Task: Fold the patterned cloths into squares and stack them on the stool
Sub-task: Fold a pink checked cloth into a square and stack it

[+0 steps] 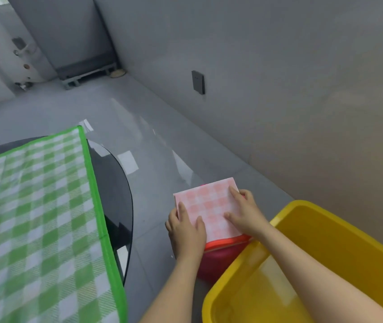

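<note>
Resting on the red stool point(223, 252), the pink checked cloth point(209, 206) is already folded into a square, and it covers almost the whole seat, so that only the front edge and a part of the red side show under it. Both hands are on this cloth. The left hand point(187, 231) holds the near left corner: the thumb lies on top and the other fingers go over the edge, where I cannot see them well. The right hand point(244, 213) lies flat on the right part with straight fingers and presses the cloth down; it grips nothing. The square is a little turned, one corner points away toward the wall, and the cloth lies directly in front of both hands, about equally near to each.

I judge that this cloth is being placed and smoothed as one piece of the stack, so this step looks nearly done.

To the left, well apart from the stool, a green checked cloth point(34, 217) lies spread open on the dark round counter point(116, 190); it is not yet folded and the left hand is nearer to it. Just beside the stool on the right stands a yellow tub point(325, 220); nothing is visible inside it, though the right forearm crosses over it.
</note>
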Demonstrator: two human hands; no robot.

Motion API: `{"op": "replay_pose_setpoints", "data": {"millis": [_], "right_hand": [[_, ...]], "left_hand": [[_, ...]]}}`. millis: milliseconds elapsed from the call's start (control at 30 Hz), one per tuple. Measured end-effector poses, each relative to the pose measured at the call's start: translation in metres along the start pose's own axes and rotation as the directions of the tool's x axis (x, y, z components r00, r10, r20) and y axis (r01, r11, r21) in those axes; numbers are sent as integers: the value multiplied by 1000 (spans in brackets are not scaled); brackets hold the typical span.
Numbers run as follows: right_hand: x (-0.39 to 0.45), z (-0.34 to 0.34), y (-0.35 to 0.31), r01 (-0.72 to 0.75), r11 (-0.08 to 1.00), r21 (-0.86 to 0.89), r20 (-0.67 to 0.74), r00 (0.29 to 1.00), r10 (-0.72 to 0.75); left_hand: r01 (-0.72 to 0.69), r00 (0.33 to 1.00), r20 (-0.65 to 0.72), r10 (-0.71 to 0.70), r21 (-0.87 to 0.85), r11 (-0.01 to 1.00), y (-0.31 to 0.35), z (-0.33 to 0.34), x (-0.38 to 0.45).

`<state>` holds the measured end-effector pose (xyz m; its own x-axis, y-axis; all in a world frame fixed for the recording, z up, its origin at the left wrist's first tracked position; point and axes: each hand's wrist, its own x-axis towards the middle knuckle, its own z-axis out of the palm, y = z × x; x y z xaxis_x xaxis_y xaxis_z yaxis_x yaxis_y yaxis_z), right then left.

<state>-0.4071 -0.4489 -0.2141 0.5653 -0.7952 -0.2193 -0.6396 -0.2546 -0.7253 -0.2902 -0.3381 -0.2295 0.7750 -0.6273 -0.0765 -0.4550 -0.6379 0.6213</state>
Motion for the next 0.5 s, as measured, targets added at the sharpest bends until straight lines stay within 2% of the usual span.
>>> {"op": "replay_pose_setpoints", "data": {"millis": [100,300,433,500], "right_hand": [[2,2,1,5,997,-73,1,1000,-5],[1,13,5,-21,980,-196,28,999,27],[2,15,6,-30,971,-236,29,999,38],[1,17,7,-28,959,-283,12,999,32]], "left_hand": [[33,999,-16,-35,-106,994,-4,2,1],[27,999,32,-23,-138,990,-10,-3,10],[-9,998,70,11,-38,999,-11,-4,11],[-27,997,80,19,101,995,-12,0,7]]}}
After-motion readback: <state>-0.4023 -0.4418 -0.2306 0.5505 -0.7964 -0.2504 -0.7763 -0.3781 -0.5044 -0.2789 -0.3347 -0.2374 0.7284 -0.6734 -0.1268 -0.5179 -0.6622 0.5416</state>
